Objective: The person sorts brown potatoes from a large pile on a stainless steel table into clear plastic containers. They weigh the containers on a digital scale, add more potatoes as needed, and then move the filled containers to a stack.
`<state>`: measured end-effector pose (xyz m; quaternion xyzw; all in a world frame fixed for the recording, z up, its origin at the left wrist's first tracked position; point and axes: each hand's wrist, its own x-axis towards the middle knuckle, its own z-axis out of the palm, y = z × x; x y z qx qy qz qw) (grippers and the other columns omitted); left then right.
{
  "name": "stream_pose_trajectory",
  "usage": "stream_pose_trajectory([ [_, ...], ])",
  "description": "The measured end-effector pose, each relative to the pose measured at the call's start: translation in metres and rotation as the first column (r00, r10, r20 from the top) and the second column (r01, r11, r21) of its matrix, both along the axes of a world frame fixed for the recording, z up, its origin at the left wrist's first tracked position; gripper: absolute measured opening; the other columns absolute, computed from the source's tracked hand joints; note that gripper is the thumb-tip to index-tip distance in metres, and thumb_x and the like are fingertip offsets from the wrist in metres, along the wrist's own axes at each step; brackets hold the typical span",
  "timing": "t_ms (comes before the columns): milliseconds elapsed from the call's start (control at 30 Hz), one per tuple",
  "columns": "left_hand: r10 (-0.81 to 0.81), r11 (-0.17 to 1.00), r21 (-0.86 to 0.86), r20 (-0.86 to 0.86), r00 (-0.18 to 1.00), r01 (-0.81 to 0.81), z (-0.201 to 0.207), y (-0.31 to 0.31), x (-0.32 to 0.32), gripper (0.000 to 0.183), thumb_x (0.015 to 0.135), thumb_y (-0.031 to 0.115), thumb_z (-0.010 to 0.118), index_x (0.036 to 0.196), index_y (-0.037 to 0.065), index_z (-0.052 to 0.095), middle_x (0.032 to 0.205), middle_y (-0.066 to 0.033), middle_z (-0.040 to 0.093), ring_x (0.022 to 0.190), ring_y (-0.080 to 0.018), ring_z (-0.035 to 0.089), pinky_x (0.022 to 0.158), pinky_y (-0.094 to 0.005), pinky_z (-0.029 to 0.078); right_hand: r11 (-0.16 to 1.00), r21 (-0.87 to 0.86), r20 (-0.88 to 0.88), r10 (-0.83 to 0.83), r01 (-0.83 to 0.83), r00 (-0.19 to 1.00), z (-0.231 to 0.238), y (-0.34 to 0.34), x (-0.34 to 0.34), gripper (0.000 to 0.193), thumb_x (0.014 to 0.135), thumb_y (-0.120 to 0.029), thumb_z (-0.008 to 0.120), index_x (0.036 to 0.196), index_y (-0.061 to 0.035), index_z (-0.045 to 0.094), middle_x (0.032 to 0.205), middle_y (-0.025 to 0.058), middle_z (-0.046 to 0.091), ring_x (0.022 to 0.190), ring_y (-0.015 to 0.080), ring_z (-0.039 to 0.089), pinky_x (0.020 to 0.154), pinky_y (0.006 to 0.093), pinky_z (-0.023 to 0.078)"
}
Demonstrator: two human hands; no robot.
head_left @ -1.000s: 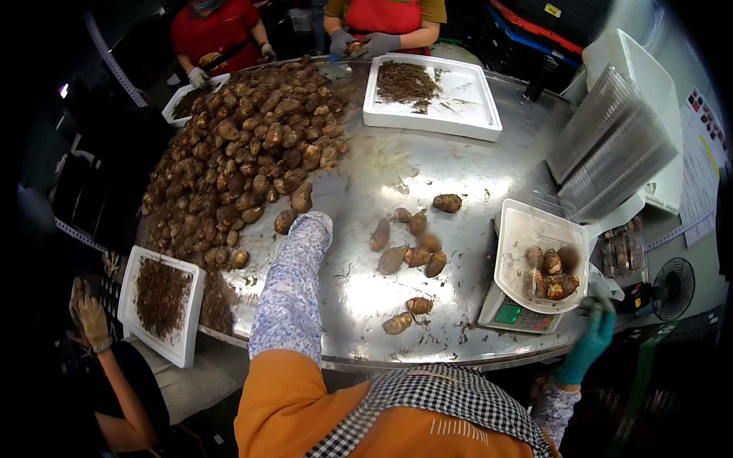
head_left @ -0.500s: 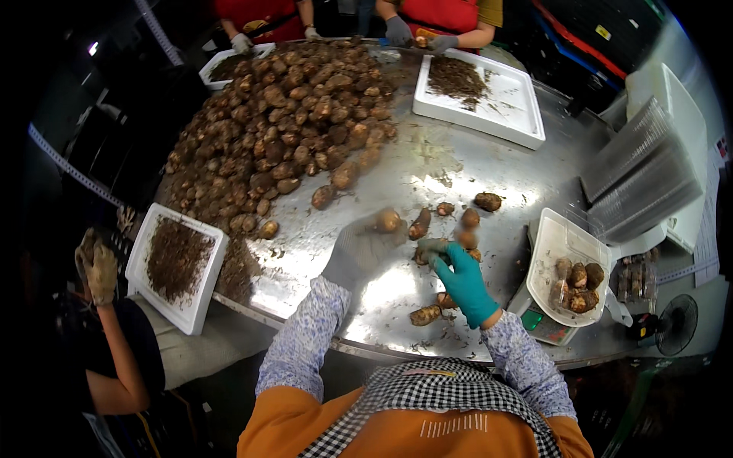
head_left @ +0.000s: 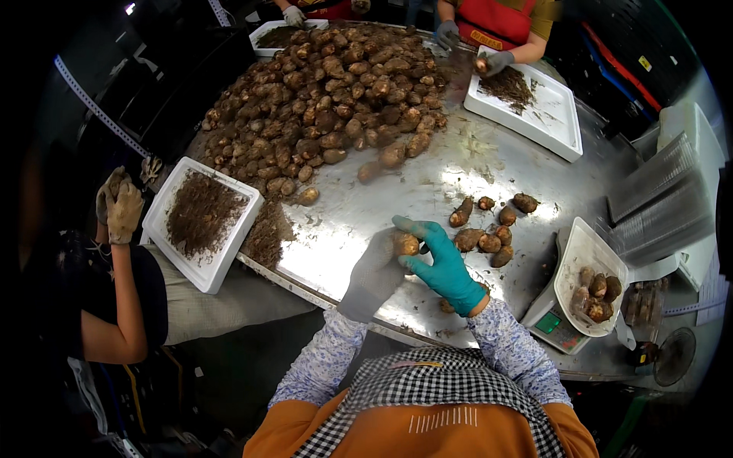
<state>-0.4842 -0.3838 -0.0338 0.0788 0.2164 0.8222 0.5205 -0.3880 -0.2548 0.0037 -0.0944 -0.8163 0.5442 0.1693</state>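
In front of me is a small brown taro (head_left: pixel 406 244), with a hand on either side of it. My left hand (head_left: pixel 376 271), in a grey glove, is closed around its left side. My right hand (head_left: pixel 445 267), in a teal glove, curves round it from the right, forefinger above and thumb below. Several loose taros (head_left: pixel 489 243) lie on the metal table (head_left: pixel 366 221), beyond and to the right of my right hand; one is partly hidden beneath that wrist. On the digital scale (head_left: pixel 556 330), a white tray (head_left: pixel 566 271) bears a clear plastic box with several taros.
A large taro heap (head_left: pixel 328 99) covers the far left. White trays of dirt stand at left (head_left: pixel 156 221), far left (head_left: pixel 263 52) and far right (head_left: pixel 569 133). Stacked clear containers (head_left: pixel 657 187) and a small fan (head_left: pixel 675 355) are at right. Co-workers' gloved hands (head_left: pixel 122 210) show around the table.
My left hand has brought its taro nearer to me. My right hand has left the loose taros and moved left to meet it. The view has shifted; a far co-worker's hand is now over the tray.
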Motion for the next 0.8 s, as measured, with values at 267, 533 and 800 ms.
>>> stream_pose_trajectory([
  [267,0.103,0.955,-0.225,-0.357,0.928,-0.193,0.026,-0.024,-0.005,0.037,0.106,0.027,0.039,0.132,0.001,0.041,0.11,-0.01,0.055,0.091,-0.0142,0.057,0.076,-0.0269,0.053,0.996,-0.091,-0.033,-0.008,0.005,0.999,-0.009,-0.02,-0.006,0.066,0.08,-0.008,0.07,0.142,-0.0179,0.049,0.126,0.0089,0.054,0.104,0.0232,0.057,0.089,0.0324,0.048],
  [533,0.181,0.945,-0.177,-0.422,0.888,-0.276,0.012,-0.039,0.005,0.045,0.097,0.025,0.06,0.13,0.002,0.041,0.107,-0.0069,0.054,0.089,-0.0111,0.055,0.074,-0.0252,0.051,0.911,0.407,-0.293,0.061,0.067,0.954,0.01,-0.03,-0.022,0.04,0.081,-0.011,0.069,0.12,-0.0118,0.066,0.108,0.0116,0.065,0.091,0.0293,0.062,0.08,0.0365,0.051],
  [800,0.203,0.877,-0.189,-0.687,0.698,-0.441,-0.012,-0.051,0.013,0.055,0.086,0.011,0.072,0.132,0.002,0.043,0.121,-0.0119,0.056,0.106,-0.0179,0.057,0.087,-0.0292,0.05,0.96,-0.103,0.0,-0.262,0.261,0.965,-0.028,-0.031,-0.039,0.029,0.098,-0.028,0.058,0.086,-0.0024,0.064,0.083,0.0061,0.067,0.071,0.0133,0.059,0.064,0.0264,0.047],
])
